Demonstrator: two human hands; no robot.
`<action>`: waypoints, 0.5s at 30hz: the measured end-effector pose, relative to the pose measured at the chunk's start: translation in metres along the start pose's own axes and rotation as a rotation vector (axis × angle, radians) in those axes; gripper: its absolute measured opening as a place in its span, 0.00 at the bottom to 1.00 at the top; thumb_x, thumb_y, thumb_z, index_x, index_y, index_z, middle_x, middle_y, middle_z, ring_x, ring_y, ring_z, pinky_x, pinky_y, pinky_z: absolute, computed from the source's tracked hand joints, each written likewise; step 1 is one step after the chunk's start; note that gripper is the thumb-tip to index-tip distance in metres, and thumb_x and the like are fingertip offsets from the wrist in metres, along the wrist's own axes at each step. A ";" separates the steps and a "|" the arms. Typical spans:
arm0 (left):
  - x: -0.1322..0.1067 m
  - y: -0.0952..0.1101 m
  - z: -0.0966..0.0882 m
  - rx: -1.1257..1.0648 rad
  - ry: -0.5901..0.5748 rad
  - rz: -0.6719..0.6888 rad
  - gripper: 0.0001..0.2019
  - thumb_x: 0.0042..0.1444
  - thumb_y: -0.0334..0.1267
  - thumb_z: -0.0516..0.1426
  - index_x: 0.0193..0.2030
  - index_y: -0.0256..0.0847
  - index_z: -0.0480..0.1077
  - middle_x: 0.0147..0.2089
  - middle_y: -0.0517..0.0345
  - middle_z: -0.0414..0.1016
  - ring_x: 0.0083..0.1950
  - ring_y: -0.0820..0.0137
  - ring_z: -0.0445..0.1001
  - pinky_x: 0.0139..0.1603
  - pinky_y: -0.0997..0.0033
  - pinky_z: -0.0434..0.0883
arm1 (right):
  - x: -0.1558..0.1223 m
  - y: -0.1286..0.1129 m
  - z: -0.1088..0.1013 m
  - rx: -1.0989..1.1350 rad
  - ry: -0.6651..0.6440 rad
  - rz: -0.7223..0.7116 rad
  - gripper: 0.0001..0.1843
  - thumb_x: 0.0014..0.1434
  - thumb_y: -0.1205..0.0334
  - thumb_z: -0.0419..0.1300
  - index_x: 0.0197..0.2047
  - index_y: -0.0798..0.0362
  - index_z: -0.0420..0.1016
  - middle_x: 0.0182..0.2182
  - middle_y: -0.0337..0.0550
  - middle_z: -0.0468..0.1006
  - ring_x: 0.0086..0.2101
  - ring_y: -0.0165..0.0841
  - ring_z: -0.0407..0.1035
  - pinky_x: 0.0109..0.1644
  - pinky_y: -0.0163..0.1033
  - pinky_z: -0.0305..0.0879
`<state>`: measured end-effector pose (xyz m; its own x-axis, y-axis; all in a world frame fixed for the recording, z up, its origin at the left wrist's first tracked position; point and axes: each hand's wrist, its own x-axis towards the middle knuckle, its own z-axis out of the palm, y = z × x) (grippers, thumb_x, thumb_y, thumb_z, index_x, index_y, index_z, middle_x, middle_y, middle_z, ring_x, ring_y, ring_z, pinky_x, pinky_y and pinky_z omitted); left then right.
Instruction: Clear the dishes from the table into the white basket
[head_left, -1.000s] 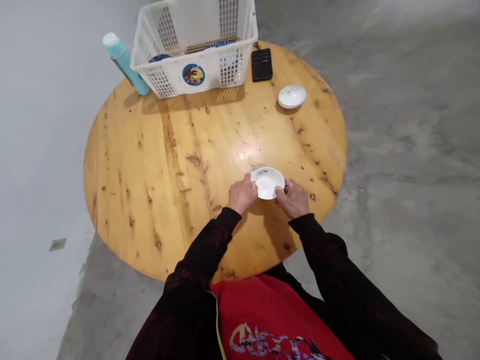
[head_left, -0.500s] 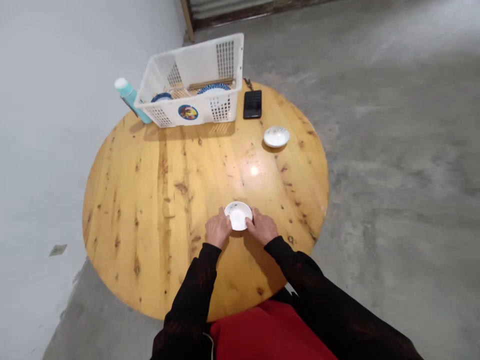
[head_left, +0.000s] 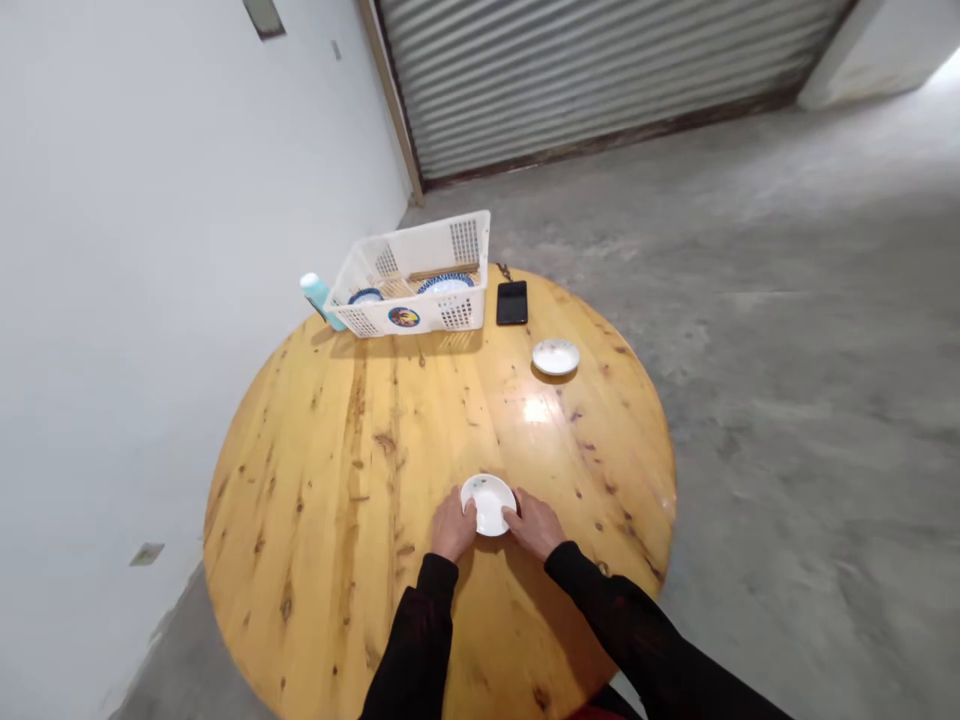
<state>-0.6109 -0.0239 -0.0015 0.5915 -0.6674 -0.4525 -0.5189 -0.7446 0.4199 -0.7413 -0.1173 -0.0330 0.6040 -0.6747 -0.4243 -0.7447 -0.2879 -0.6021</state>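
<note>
A small white dish (head_left: 488,502) sat on the near part of the round wooden tabletop (head_left: 322,470), a little right of its middle, with a faint green mark on its inner wall. The left hand (head_left: 453,525) touched the dish's left rim, fingers curled against it, and the right hand (head_left: 535,524) touched the right rim in the same way, so the dish was pinched lightly between the two hands while resting on the wood. Both wrists came in from the near edge in black sleeves (head_left: 600,610).

Farther away and to the right, well apart from the hands, a second small white dish (head_left: 556,356) lay on the tabletop near its right edge. Beyond it, toward the far edge, a black phone (head_left: 512,302) lay flat, just right of a white plastic basket (head_left: 420,275) with slotted walls and a round coloured sticker on its near side. Blue-rimmed bowls (head_left: 444,285) showed inside the basket, along with what looked like wooden sticks, too small to tell apart. A teal bottle (head_left: 322,300) with a white cap leaned at the basket's left end, touching or nearly touching it.

The tabletop stood on a grey concrete floor (head_left: 787,330), close to a white wall (head_left: 150,250) on the left, with a ribbed metal shutter (head_left: 600,70) at the far side.
</note>
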 end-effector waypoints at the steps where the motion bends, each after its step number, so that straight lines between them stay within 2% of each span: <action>1: 0.000 0.000 0.003 -0.048 0.015 -0.009 0.13 0.67 0.38 0.48 0.51 0.39 0.70 0.53 0.45 0.79 0.55 0.60 0.76 0.57 0.63 0.68 | -0.001 0.000 0.000 0.006 0.002 -0.004 0.13 0.65 0.64 0.52 0.47 0.60 0.74 0.44 0.55 0.82 0.43 0.41 0.75 0.41 0.37 0.57; 4: -0.011 -0.002 0.015 -0.233 0.042 -0.001 0.11 0.65 0.38 0.50 0.48 0.39 0.71 0.51 0.48 0.80 0.54 0.61 0.76 0.55 0.63 0.71 | -0.015 0.007 -0.001 0.022 0.009 -0.022 0.12 0.65 0.66 0.51 0.46 0.60 0.74 0.44 0.56 0.82 0.43 0.40 0.76 0.42 0.37 0.59; 6: -0.026 -0.003 0.026 -0.353 0.029 0.004 0.12 0.64 0.40 0.51 0.46 0.39 0.72 0.48 0.48 0.80 0.52 0.60 0.77 0.53 0.63 0.73 | -0.031 0.016 0.000 0.040 0.015 -0.044 0.13 0.66 0.65 0.51 0.47 0.60 0.74 0.43 0.55 0.83 0.43 0.41 0.76 0.43 0.38 0.60; 10: -0.072 -0.009 0.052 -0.592 -0.016 -0.004 0.19 0.63 0.50 0.54 0.48 0.36 0.73 0.46 0.46 0.81 0.49 0.58 0.78 0.48 0.62 0.76 | -0.071 0.040 0.009 0.112 0.019 -0.121 0.17 0.65 0.65 0.51 0.53 0.59 0.73 0.44 0.54 0.83 0.45 0.43 0.78 0.47 0.39 0.64; 13: -0.108 -0.015 0.069 -0.703 0.004 -0.024 0.27 0.58 0.59 0.57 0.52 0.37 0.73 0.50 0.44 0.80 0.52 0.55 0.78 0.49 0.61 0.76 | -0.098 0.056 0.019 0.164 0.014 -0.164 0.19 0.64 0.64 0.50 0.55 0.58 0.73 0.45 0.55 0.83 0.46 0.44 0.79 0.50 0.41 0.66; 15: -0.127 -0.019 0.078 -0.710 0.000 -0.042 0.28 0.56 0.62 0.57 0.52 0.39 0.73 0.52 0.44 0.80 0.53 0.54 0.77 0.51 0.60 0.76 | -0.113 0.064 0.025 0.202 0.032 -0.172 0.18 0.63 0.64 0.51 0.53 0.56 0.74 0.43 0.53 0.84 0.44 0.44 0.79 0.49 0.41 0.67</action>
<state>-0.7239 0.0737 -0.0134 0.6020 -0.6384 -0.4795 0.0319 -0.5809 0.8134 -0.8501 -0.0424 -0.0399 0.7050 -0.6497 -0.2842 -0.5581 -0.2612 -0.7876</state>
